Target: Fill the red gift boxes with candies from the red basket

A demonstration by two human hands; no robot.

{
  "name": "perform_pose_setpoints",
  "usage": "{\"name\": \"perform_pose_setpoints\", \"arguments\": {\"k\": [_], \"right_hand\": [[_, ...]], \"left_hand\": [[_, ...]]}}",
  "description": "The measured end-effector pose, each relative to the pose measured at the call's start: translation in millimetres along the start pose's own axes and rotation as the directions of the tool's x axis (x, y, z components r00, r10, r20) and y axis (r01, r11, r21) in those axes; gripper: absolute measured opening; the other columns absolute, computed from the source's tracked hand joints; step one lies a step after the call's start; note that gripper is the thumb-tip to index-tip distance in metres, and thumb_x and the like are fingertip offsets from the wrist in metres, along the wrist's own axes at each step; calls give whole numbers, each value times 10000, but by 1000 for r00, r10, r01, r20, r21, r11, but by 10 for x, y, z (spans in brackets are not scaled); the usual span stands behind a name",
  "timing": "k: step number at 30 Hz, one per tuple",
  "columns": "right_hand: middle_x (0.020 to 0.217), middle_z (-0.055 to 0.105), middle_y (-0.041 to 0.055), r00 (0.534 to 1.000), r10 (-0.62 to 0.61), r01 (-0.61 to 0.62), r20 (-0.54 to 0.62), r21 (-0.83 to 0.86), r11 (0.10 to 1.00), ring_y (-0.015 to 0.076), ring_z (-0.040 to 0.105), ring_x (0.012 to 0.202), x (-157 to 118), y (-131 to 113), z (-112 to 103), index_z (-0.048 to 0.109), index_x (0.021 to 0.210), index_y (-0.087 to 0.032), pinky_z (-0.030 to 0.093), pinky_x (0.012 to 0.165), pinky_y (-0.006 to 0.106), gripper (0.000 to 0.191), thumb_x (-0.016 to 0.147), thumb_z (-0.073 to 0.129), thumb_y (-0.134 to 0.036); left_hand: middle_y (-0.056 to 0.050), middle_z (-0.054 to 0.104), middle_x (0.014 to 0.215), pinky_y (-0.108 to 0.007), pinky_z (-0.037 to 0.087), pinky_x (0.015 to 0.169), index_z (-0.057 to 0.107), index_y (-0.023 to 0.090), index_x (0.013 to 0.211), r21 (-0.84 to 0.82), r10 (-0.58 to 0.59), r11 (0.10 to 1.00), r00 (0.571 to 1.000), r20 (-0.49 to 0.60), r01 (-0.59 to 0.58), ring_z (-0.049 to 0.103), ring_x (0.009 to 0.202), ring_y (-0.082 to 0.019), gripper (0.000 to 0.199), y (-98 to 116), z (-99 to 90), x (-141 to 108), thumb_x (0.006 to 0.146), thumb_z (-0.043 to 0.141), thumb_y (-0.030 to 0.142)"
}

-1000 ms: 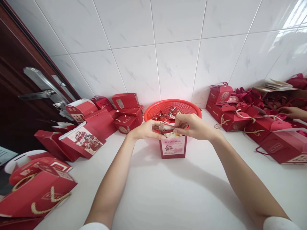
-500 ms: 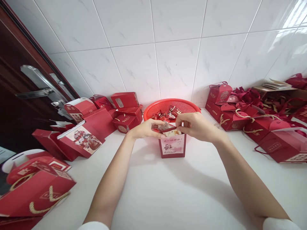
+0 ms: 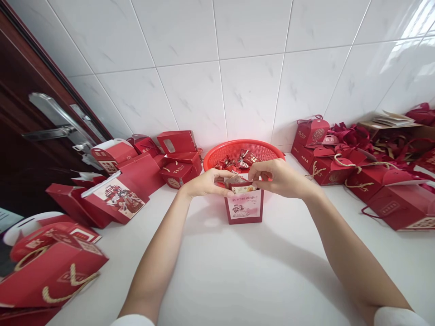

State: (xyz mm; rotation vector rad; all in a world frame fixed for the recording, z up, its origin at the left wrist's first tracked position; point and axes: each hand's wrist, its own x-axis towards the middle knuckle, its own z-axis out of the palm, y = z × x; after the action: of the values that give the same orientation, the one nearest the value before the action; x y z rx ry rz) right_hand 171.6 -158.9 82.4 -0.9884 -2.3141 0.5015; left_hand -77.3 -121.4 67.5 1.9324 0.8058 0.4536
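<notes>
A small red gift box (image 3: 245, 209) stands upright on the white table, its front label printed with a drawn couple and writing. My left hand (image 3: 208, 182) grips its upper left side, thumb along the front rim and fingers behind. Closed in a pinch, my right hand (image 3: 277, 178) is at the top right edge of the box; its fingertips are partly hidden. Inside the opening lies a cream patterned packet (image 3: 244, 189), with a raised flap behind it. Directly behind the box is a red plastic basket (image 3: 217, 151) holding several wrapped candies (image 3: 234, 164).
Red gift boxes (image 3: 181, 170) and a printed bag (image 3: 118, 199) crowd the left. A rope-handled bag (image 3: 50, 276) lies nearer. More boxes (image 3: 370, 181), dark red ribbons (image 3: 353, 136) and a carton (image 3: 414, 133) fill the right. A tiled wall (image 3: 251, 99) stands behind; a door handle (image 3: 54, 131) is far left.
The cream packet sits slightly lower and flatter in the box opening. My right hand has shifted a little at the rim. My left hand stays put.
</notes>
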Motion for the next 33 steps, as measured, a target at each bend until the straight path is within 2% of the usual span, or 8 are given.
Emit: {"name": "perform_pose_setpoints", "arguments": {"k": [4,8,10,13,17,22,28,33], "right_hand": [[864,740,43,998,-41,42,40,-47,998,172,624,724,-24,-39,12,724,824,-198,391,609,282,209,822,544,-91],[838,728,50,994,-50,60,99,-97,994,161,601,692,-16,-22,24,752,811,-191,392,605,276,224,817,559,-76],[818,714,49,996,-66,72,65,-94,993,155,590,692,-9,-28,16,748,805,-186,395,619,268,205,832,568,-92],[808,694,45,998,-47,41,-49,-106,994,158,585,729,10,-51,36,728,813,-178,379,636,260,150,865,592,-141],[748,623,42,999,25,-30,-28,-197,980,155,538,699,59,-57,161,692,735,-167,321,597,261,138,862,659,-211],[753,657,34,994,-10,4,-113,-58,998,149,549,694,97,-51,226,690,794,-173,331,615,257,177,925,575,-204],[782,724,51,994,-84,97,71,-207,974,169,589,715,96,-83,235,713,816,-176,351,710,300,229,922,524,-101],[936,738,67,995,-80,72,-61,-121,990,186,625,822,82,-74,236,733,1009,-183,398,690,276,230,917,529,-126]], "left_hand": [[-69,732,1194,-370,498,1006,736,184,1189,0,22,1000,1000,-2,-22,624,1191,-295,513,-14,-3,7,702,847,304],[-80,724,1242,-393,484,1048,726,194,1221,-45,50,998,998,39,-48,612,1234,-296,532,-41,-15,19,712,841,297],[-84,712,1274,-419,473,1071,717,201,1240,-52,39,998,999,28,-37,599,1263,-307,565,-58,-19,23,700,850,304],[-84,702,1298,-443,459,1093,711,209,1252,-49,29,998,1000,10,-28,589,1280,-318,595,-80,-22,25,685,862,310],[-73,714,1276,-434,470,1084,713,220,1249,-44,39,998,999,5,-39,596,1271,-314,590,-86,-21,24,684,861,302],[-73,732,1225,-402,527,1005,732,210,1210,-48,73,996,997,22,-72,649,1183,-293,497,-44,-9,17,725,824,269],[-87,761,1127,-395,567,937,716,205,1240,-77,69,995,997,24,-67,687,1114,-288,562,-40,-2,8,694,843,251],[-82,763,1132,-406,585,899,710,228,1254,-42,65,997,998,-25,-66,695,1093,-295,588,-70,-4,2,685,852,276]]}}
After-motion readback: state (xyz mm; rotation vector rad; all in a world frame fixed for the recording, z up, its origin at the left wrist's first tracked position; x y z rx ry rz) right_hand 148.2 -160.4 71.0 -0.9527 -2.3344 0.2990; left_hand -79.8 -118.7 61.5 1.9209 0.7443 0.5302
